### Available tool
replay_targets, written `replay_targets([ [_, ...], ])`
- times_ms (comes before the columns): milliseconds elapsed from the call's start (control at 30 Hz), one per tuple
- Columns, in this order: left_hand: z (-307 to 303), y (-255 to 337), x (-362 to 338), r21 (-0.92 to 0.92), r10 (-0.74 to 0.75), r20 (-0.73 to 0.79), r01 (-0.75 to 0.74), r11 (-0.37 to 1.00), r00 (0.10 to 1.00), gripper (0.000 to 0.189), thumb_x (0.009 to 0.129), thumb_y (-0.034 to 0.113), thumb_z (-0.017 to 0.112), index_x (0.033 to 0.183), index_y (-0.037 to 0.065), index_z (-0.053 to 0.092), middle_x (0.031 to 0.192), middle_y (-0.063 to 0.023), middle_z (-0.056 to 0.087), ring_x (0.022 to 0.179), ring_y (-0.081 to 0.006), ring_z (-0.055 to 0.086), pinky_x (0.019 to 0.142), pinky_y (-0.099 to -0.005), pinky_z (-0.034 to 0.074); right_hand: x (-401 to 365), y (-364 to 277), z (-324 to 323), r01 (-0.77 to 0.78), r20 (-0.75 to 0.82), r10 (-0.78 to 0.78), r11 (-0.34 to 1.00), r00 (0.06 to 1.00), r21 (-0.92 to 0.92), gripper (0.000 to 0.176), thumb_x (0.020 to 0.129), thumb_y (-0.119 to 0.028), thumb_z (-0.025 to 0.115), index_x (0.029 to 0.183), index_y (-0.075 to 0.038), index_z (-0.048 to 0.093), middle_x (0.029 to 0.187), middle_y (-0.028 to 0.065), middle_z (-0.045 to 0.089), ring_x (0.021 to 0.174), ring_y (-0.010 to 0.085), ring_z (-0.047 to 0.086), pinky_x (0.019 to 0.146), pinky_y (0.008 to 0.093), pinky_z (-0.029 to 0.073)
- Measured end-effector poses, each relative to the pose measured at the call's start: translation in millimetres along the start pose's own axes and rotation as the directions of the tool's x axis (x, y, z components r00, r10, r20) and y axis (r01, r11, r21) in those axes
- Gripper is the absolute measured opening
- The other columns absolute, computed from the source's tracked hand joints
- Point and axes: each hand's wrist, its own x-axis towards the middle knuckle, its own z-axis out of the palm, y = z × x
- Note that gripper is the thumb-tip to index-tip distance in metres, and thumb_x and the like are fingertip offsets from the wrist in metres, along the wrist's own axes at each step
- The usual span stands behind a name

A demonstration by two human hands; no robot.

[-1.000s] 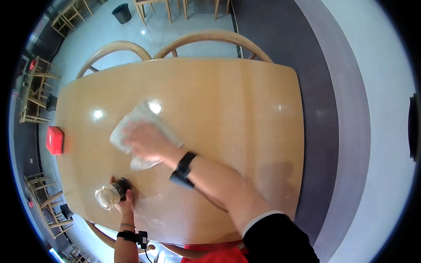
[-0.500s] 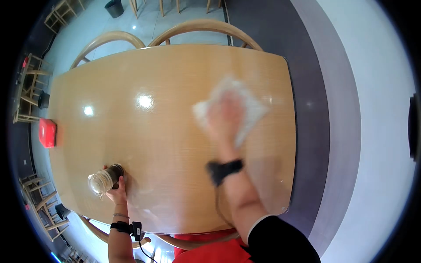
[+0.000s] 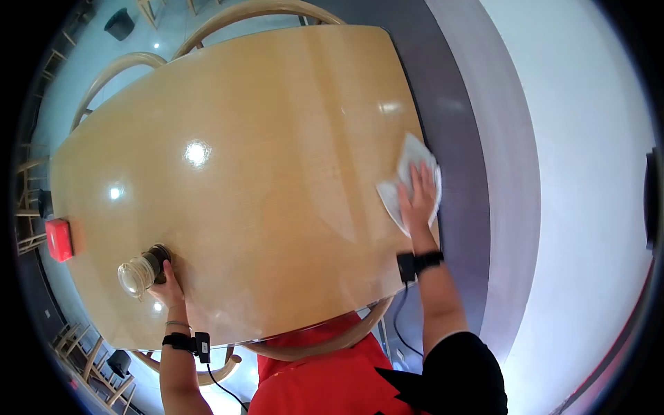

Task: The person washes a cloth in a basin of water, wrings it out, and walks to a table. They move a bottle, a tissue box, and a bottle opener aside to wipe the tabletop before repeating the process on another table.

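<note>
My left hand (image 3: 167,285) is wrapped round a glass jar (image 3: 140,273) with a clear rounded top and a dark lower part, which stands at the left front of the wooden table (image 3: 263,173). What makes the lower part dark cannot be told. At the table's right edge my right hand (image 3: 418,199) lies flat on a white cloth (image 3: 409,155), its fingers spread and pressing it down. One side of the cloth reaches the edge. Faint streaks show on the tabletop to the left of the cloth.
A red box (image 3: 59,239) sits at the table's far left edge. Wooden chairs (image 3: 256,10) stand along the far side, and another chair (image 3: 339,344) is in front of me. A dark ledge and a pale wall (image 3: 588,173) border the right side. Cables hang from both wrist straps.
My right hand has slid the cloth rightward from the inner tabletop to the right edge. The view has shifted. My left hand still holds the jar in about the same place.
</note>
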Motion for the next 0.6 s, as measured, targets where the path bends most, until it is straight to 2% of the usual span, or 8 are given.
replay_targets([
  [167, -1, -1, 1, -0.005, -0.01, 0.052, 0.01, 1.0, 0.999, 0.064, 0.078, 0.023, 0.073, 0.13, -0.002, 0.045, 0.13, -0.0167, 0.049, 0.118, -0.028, 0.048, 0.101, -0.0381, 0.037, -134, -10, -20, -0.314, -0.011, 0.324, 0.906, 0.946, -0.285, 0.054, 0.09, -0.027, 0.044, 0.14, -0.009, 0.034, 0.149, 0.0117, 0.025, 0.137, 0.0333, 0.022, 0.11, 0.0458, 0.017],
  [233, -2, -1, -1, -0.008, -0.006, 0.05, 0.007, 1.0, 0.999, 0.064, 0.078, 0.023, 0.073, 0.13, -0.001, 0.045, 0.13, -0.0166, 0.049, 0.117, -0.0275, 0.049, 0.101, -0.0376, 0.037, -155, -54, 8, -0.404, -0.162, 0.37, 0.85, 0.915, -0.337, 0.058, 0.086, -0.028, 0.051, 0.138, -0.009, 0.037, 0.144, 0.0168, 0.033, 0.135, 0.0342, 0.025, 0.107, 0.048, 0.021],
  [267, 1, 0, 1, -0.016, 0.015, 0.033, -0.015, 1.0, 0.999, 0.063, 0.078, 0.023, 0.073, 0.13, -0.001, 0.046, 0.13, -0.0166, 0.05, 0.117, -0.0271, 0.049, 0.1, -0.0371, 0.037, -161, -85, 25, -0.436, -0.12, 0.443, 0.896, 0.888, 0.084, 0.058, 0.084, -0.028, 0.053, 0.136, -0.008, 0.039, 0.141, 0.0186, 0.035, 0.135, 0.0333, 0.026, 0.107, 0.0486, 0.021],
  [300, 2, 0, 2, -0.015, 0.01, 0.038, -0.01, 1.0, 0.999, 0.063, 0.078, 0.023, 0.073, 0.13, -0.001, 0.046, 0.13, -0.0166, 0.05, 0.117, -0.0271, 0.049, 0.1, -0.0371, 0.037, -168, -117, 36, -0.414, -0.043, 0.495, 0.767, 0.868, 0.49, 0.058, 0.083, -0.028, 0.054, 0.134, -0.007, 0.041, 0.137, 0.0203, 0.038, 0.134, 0.0324, 0.027, 0.106, 0.0492, 0.022],
  [333, 2, -1, 2, -0.022, 0.012, 0.039, -0.011, 1.0, 0.999, 0.063, 0.078, 0.023, 0.073, 0.13, 0.0, 0.046, 0.13, -0.0164, 0.05, 0.116, -0.0268, 0.05, 0.1, -0.0369, 0.037, -172, -152, 17, -0.184, 0.221, 0.133, 0.955, 0.966, 0.234, 0.059, 0.079, -0.031, 0.058, 0.131, -0.006, 0.043, 0.132, 0.0213, 0.041, 0.132, 0.0312, 0.029, 0.106, 0.0495, 0.023],
  [367, 0, 0, 2, -0.023, 0.014, 0.042, -0.013, 1.0, 0.999, 0.063, 0.078, 0.022, 0.073, 0.13, 0.001, 0.046, 0.13, -0.0162, 0.05, 0.116, -0.0264, 0.05, 0.1, -0.0366, 0.037, -179, -189, 19, 0.151, 0.071, -0.161, 0.979, 0.984, 0.137, 0.061, 0.086, -0.037, 0.048, 0.137, -0.006, 0.034, 0.142, 0.015, 0.033, 0.133, 0.0291, 0.028, 0.108, 0.0471, 0.018],
  [433, 1, 8, 1, 0.013, 0.038, 0.033, -0.039, 0.999, 0.999, 0.063, 0.078, 0.023, 0.073, 0.13, 0.001, 0.047, 0.129, -0.016, 0.051, 0.116, -0.0263, 0.051, 0.1, -0.0367, 0.037, -174, -238, 13, 0.354, 0.356, -0.508, 0.838, 0.784, 0.416, 0.058, 0.08, -0.038, 0.057, 0.13, -0.009, 0.046, 0.137, 0.0135, 0.041, 0.132, 0.0306, 0.03, 0.105, 0.0513, 0.024],
  [600, 5, 2, 1, 0.049, 0.079, 0.005, -0.079, 0.996, 0.997, 0.061, 0.077, 0.023, 0.074, 0.128, -0.002, 0.048, 0.127, -0.0162, 0.053, 0.115, -0.0262, 0.051, 0.1, -0.0368, 0.038, -157, -224, 23, 0.443, 0.277, -0.688, 0.671, 0.671, 0.595, 0.062, 0.08, -0.042, 0.055, 0.132, -0.012, 0.045, 0.14, 0.0107, 0.04, 0.13, 0.0299, 0.035, 0.104, 0.049, 0.028],
])
